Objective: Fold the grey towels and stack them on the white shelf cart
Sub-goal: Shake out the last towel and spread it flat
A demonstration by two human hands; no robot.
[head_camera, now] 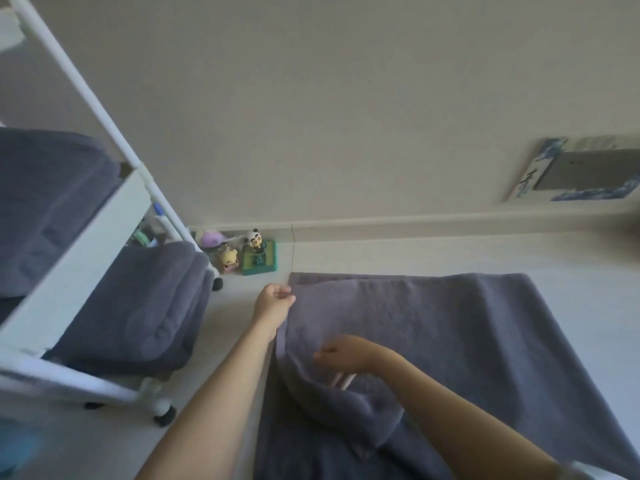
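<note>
Pale floor [519,251] holds the grey towel [485,334]; left hand [273,299] pinches its far corner, right hand [346,351] grips a bunched fold, which may crease in.

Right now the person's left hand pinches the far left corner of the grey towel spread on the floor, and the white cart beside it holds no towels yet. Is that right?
Not quite. The head view shows the left hand at the towel corner, but the cart already holds folded grey towels on its shelves.
</note>
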